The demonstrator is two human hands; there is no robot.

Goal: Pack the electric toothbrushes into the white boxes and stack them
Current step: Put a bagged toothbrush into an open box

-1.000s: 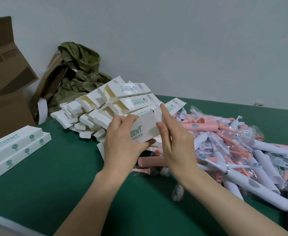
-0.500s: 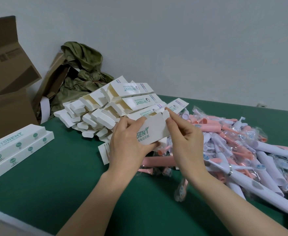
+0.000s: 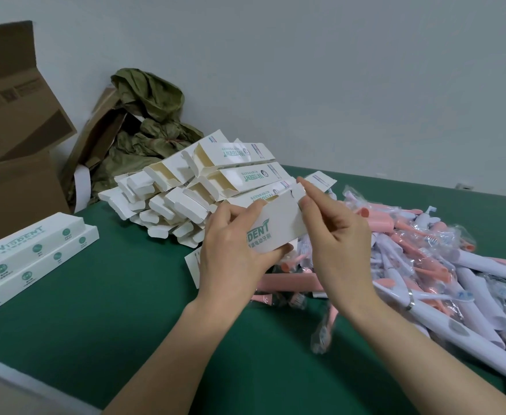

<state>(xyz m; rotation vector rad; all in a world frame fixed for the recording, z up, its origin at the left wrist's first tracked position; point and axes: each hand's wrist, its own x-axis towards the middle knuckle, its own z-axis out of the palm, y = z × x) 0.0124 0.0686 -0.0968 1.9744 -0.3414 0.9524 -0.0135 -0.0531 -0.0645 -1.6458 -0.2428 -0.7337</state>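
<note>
My left hand [image 3: 230,250] grips a white toothbrush box [image 3: 278,226] printed with green letters, held above the green table [image 3: 111,310]. My right hand [image 3: 335,235] pinches the small flap at the box's far end between thumb and forefinger. Behind the hands lies a heap of open empty white boxes [image 3: 203,181]. A pile of pink and white electric toothbrushes [image 3: 443,274] in clear wrappers covers the table to the right. Two closed boxes [image 3: 27,262] lie side by side at the left.
An open brown cardboard carton [image 3: 12,139] stands at the far left. A crumpled olive-green bag [image 3: 152,124] and cardboard lean against the white wall behind the box heap. The table's near edge runs along the lower left.
My right hand has shifted from the box's side to its far end flap and now pinches it. The box has tilted slightly while my left hand keeps hold.
</note>
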